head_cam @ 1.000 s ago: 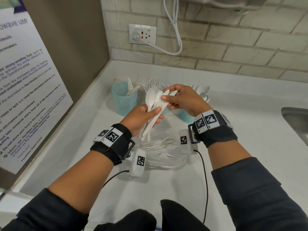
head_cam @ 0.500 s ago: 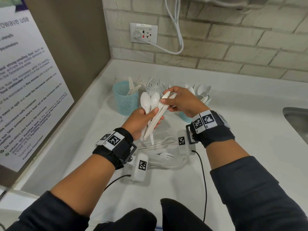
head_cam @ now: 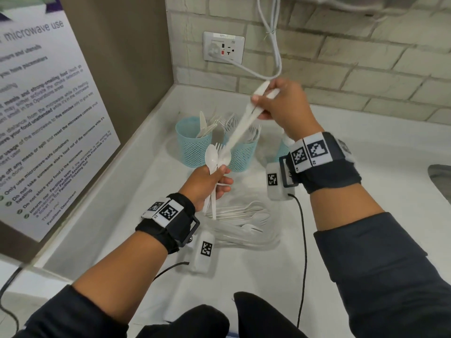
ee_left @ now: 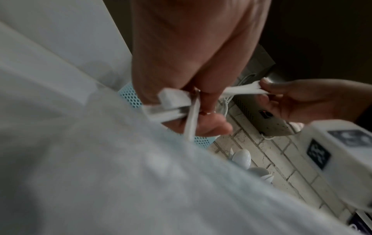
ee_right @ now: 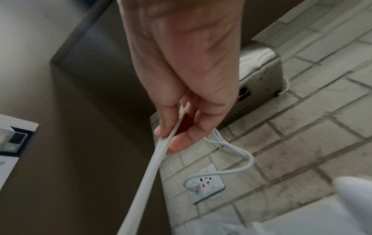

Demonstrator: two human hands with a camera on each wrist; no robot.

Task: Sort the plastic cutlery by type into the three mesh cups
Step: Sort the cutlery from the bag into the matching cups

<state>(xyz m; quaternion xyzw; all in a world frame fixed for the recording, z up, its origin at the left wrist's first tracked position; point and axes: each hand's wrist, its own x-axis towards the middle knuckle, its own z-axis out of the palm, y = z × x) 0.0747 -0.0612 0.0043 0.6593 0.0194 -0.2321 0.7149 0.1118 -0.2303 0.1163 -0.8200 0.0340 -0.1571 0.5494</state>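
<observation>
A white counter [head_cam: 353,147] runs into a brick-tiled corner, with a wall socket [head_cam: 223,47] above it. Three pale blue mesh cups stand at the back, beyond the fingers of both hands. The left cup [head_cam: 193,148] holds knives, the middle cup [head_cam: 244,154] holds forks, and the right cup [head_cam: 283,150] is mostly hidden behind the right wrist; the left wrist view shows spoon bowls [ee_left: 241,158] standing up there. A loose pile of cutlery [head_cam: 240,217] lies on the counter below and just right of the left hand's fingers.

The left hand [head_cam: 207,182] has its fingers curled round a small bundle [head_cam: 214,162] of a spoon and a fork, heads up. The right hand [head_cam: 280,103], raised above the middle cup, pinches one end of blurred white knives [head_cam: 241,125] between thumb and fingers; their lower end reaches down to the bundle at the left fingertips.
</observation>
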